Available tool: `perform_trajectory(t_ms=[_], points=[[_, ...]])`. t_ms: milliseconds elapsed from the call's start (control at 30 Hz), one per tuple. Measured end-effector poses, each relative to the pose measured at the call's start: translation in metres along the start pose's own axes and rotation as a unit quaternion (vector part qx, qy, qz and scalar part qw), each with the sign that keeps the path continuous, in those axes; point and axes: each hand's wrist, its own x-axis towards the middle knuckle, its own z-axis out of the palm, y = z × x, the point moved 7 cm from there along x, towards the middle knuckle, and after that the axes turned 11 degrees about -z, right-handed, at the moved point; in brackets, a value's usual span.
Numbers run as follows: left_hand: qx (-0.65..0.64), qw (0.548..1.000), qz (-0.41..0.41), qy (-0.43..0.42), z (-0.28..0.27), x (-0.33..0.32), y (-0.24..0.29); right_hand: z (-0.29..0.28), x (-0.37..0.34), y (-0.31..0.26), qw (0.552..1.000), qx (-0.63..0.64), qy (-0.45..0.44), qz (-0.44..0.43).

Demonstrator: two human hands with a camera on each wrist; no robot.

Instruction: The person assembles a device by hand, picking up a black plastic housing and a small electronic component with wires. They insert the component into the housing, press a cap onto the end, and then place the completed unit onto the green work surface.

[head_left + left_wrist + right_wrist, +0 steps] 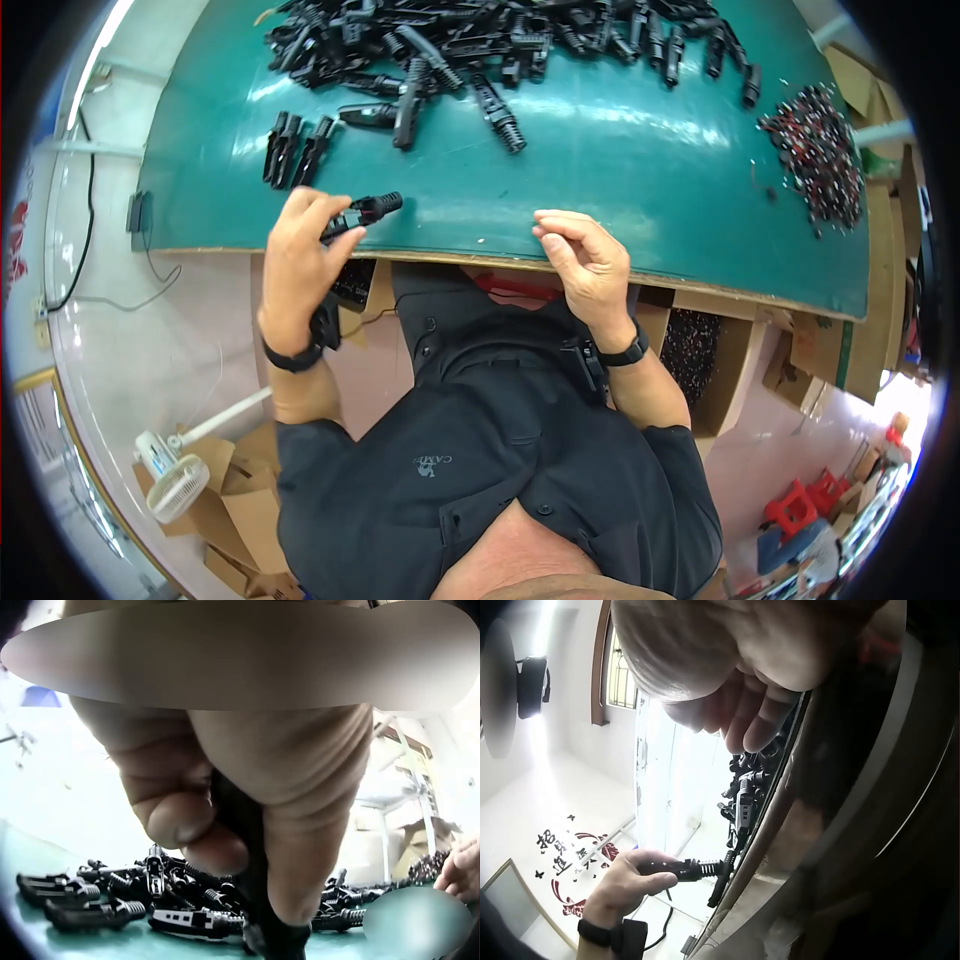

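Observation:
My left hand (300, 245) pinches a black plastic part with a ribbed, tapered end (378, 207) between thumb and fingers, close over the table's near edge. That ribbed end points right, toward my other hand. In the left wrist view the held part (251, 877) hangs between thumb and fingertips, its upper portion hidden by the hand. My right hand (590, 262) hovers at the near edge with fingers loosely bent and nothing visible in them. Three similar black parts (285, 150) lie side by side beyond the left hand.
Across the far side of the green table (450, 190) spreads a big heap of black ribbed parts (470, 40). A pile of small red and black pieces (815, 155) lies at the right. Below the edge, a cardboard box (740, 370) holds dark small pieces. A white fan (178, 485) stands lower left.

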Motion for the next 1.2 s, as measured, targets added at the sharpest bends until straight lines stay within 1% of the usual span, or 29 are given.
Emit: perform_trajectory(t_ms=[33,100,133,233,333,400,500,533,633,667,733,767,800,867,900,933,1000,1033,1067,1100,1133,1167,1200], points=[[0.004,1.000,-0.012,0.004,-0.006,0.008,-0.003,0.001,0.000,0.002,1.000,-0.002,-0.004,0.007],[0.085,0.989,0.062,-0.100,0.004,0.028,-0.002,0.004,0.000,0.003,1.000,-0.002,-0.019,0.013],[0.086,0.990,0.054,-0.097,0.002,0.036,-0.001,0.004,0.000,0.003,1.000,-0.003,-0.017,0.014],[0.148,0.968,0.090,-0.184,0.021,0.050,0.018,0.005,-0.001,0.005,1.000,-0.006,-0.012,0.022],[0.164,0.960,0.106,-0.200,0.028,0.060,0.017,0.004,0.000,0.005,1.000,-0.003,0.005,0.027],[0.176,0.956,0.117,-0.202,0.026,0.059,0.019,0.002,0.000,0.006,1.000,-0.008,-0.002,0.026],[0.077,0.981,0.062,-0.169,0.013,0.050,-0.001,0.001,0.002,0.007,1.000,-0.011,-0.017,0.021],[0.085,0.981,0.061,-0.165,0.012,0.043,-0.016,0.001,-0.001,0.005,0.999,-0.013,-0.018,0.023],[0.008,1.000,-0.018,-0.016,0.001,0.030,-0.080,0.000,0.000,0.001,1.000,-0.015,-0.020,0.018],[0.009,1.000,-0.021,-0.011,0.008,0.025,-0.093,0.000,-0.001,0.002,0.999,-0.017,-0.035,0.037],[0.061,0.994,-0.068,0.066,0.014,0.026,-0.127,0.006,0.003,0.001,0.995,-0.026,-0.068,0.071],[0.086,0.987,-0.092,0.104,0.010,0.024,-0.135,0.009,0.010,-0.004,0.995,-0.026,-0.075,0.066],[0.085,0.986,-0.095,0.111,0.011,0.023,-0.139,0.018,0.019,-0.013,0.990,-0.062,-0.122,0.044],[0.144,0.971,-0.070,0.180,0.012,0.028,-0.135,0.035,0.036,-0.023,0.969,-0.138,-0.207,0.000],[0.172,0.960,-0.058,0.213,0.012,0.030,-0.135,0.041,0.045,-0.022,0.968,-0.142,-0.208,-0.004],[0.169,0.960,-0.058,0.216,0.014,0.035,-0.144,0.053,0.055,-0.023,0.958,-0.166,-0.232,-0.041],[0.143,0.965,-0.062,0.211,0.018,0.051,-0.168,0.081,0.076,-0.023,0.930,-0.214,-0.278,-0.112],[0.130,0.968,-0.063,0.207,0.020,0.057,-0.176,0.093,0.088,-0.019,0.929,-0.218,-0.278,-0.113],[0.126,0.968,-0.061,0.209,0.020,0.059,-0.178,0.108,0.099,-0.020,0.909,-0.263,-0.273,-0.176],[0.094,0.973,-0.089,0.189,0.022,0.060,-0.183,0.123,0.110,-0.021,0.883,-0.305,-0.267,-0.238],[0.062,0.977,-0.116,0.167,0.024,0.059,-0.189,0.137,0.121,-0.011,0.882,-0.308,-0.267,-0.239],[0.030,0.979,-0.142,0.144,0.027,0.058,-0.193,0.154,0.130,-0.002,0.853,-0.354,-0.269,-0.272],[0.028,0.979,-0.139,0.146,0.027,0.055,-0.191,0.168,0.137,0.006,0.822,-0.400,-0.270,-0.303]])
